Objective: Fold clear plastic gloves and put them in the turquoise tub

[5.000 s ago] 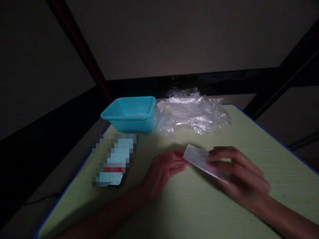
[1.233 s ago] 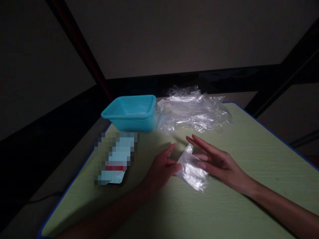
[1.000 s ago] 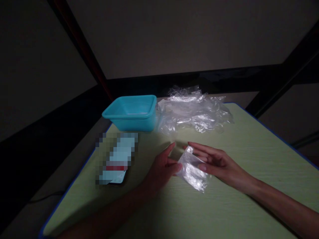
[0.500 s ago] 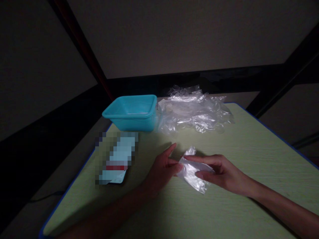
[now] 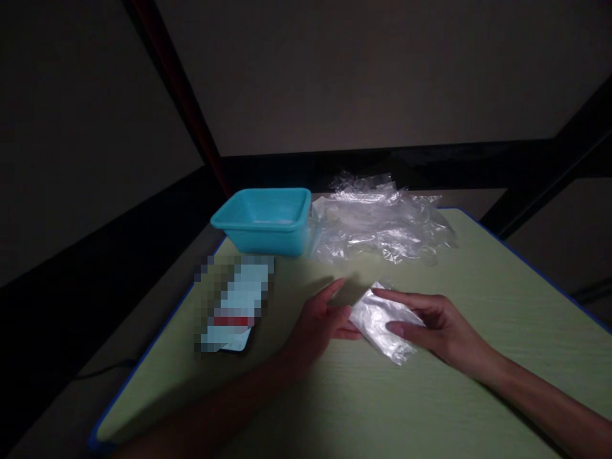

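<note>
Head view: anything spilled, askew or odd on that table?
Nothing looks spilled or broken. The clear plastic beside the blue tub lies in a crumpled heap, and the packet in the right hand looks wrinkled.

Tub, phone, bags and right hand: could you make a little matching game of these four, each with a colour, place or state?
1. Tub
2. Phone
3. Heap of bags
4. Right hand

A. Crumpled and see-through
B. Thumb and finger on a shiny packet
C. Bright blue
D. Lying flat near the table's left edge

Pairs: 1-C, 2-D, 3-A, 4-B
</note>
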Motion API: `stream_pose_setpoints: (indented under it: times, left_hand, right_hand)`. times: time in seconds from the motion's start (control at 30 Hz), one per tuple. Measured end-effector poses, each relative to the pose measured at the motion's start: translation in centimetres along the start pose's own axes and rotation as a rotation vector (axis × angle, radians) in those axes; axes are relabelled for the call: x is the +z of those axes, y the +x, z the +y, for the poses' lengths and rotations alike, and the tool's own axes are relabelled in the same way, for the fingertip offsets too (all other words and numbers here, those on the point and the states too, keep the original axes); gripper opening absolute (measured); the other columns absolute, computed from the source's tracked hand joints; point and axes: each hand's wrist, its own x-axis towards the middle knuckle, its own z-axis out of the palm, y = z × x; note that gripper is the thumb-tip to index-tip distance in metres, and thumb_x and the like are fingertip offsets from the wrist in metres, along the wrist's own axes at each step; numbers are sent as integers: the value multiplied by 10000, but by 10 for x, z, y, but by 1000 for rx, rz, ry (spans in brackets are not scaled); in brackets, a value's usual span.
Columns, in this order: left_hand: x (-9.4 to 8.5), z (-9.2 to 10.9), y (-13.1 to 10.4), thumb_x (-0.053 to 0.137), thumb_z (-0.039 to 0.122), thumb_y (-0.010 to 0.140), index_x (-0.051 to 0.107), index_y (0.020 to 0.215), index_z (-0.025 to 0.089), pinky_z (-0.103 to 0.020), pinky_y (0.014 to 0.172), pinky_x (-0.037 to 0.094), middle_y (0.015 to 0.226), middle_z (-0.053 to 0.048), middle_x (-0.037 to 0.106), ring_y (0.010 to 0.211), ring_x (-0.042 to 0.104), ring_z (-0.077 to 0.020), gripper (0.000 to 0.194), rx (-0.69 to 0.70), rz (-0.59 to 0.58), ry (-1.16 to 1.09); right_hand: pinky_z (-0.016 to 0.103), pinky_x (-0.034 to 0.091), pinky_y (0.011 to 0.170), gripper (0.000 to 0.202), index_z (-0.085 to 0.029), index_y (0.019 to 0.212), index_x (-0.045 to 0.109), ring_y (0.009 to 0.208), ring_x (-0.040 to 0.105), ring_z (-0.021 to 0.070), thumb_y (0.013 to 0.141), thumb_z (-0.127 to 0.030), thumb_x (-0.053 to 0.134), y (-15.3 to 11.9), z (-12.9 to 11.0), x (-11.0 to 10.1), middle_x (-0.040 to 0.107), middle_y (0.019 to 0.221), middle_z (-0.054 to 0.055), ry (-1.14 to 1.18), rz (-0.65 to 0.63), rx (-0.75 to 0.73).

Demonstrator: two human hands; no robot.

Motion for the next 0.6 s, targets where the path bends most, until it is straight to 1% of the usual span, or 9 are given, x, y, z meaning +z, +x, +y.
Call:
stream_pose_setpoints:
  times: [0.07, 0.17, 0.33, 0.4, 0.5, 0.6]
  left_hand:
    - [-1, 1, 1, 654, 198, 697, 375, 1343, 55, -263, 603, 525, 572, 1, 638, 571, 639, -154, 718, 17, -11, -18]
    - [-4, 3, 3, 664, 212, 701, 360, 1349, 56, -265, 607, 521, 612, -21, 662, 589, 654, -163, 733, 31, -2, -47]
    - [-6, 8, 3, 689, 234, 692, 408, 1312, 78, -288, 648, 518, 710, -61, 705, 631, 675, -181, 698, 54, 32, -92]
    - [-6, 13, 2, 673, 247, 711, 413, 1298, 79, -304, 680, 515, 763, -91, 721, 687, 688, -200, 664, 70, 15, -109]
    - [-10, 22, 3, 660, 271, 731, 445, 1239, 92, -335, 736, 509, 812, -111, 727, 762, 696, -226, 580, 145, 7, -153]
    - [-19, 33, 7, 657, 208, 731, 502, 1117, 116, -335, 793, 499, 845, -101, 727, 814, 692, -215, 426, 238, 60, -242]
  right_hand:
    - [275, 496, 584, 398, -286, 1050, 685, 653, 605, 150, 657, -339, 728, 0, 0, 0, 721, 913, 37, 37, 41, 17]
    - [286, 504, 610, 409, -280, 1025, 698, 689, 621, 168, 630, -378, 749, 0, 1, 0, 722, 938, 59, 87, 78, 44]
    - [296, 517, 614, 410, -301, 1021, 697, 682, 630, 176, 627, -395, 755, 0, 2, -1, 730, 889, 52, 118, 71, 87]
    - [304, 523, 642, 400, -309, 1013, 700, 709, 642, 186, 626, -394, 757, 1, 3, -1, 730, 908, 48, 119, 66, 88]
    - [322, 533, 654, 414, -305, 1007, 703, 746, 654, 212, 611, -414, 758, 2, 4, -1, 725, 957, 58, 101, 75, 92]
    - [322, 541, 638, 421, -306, 1007, 703, 737, 657, 217, 608, -428, 755, 4, 4, -1, 721, 976, 60, 83, 85, 107]
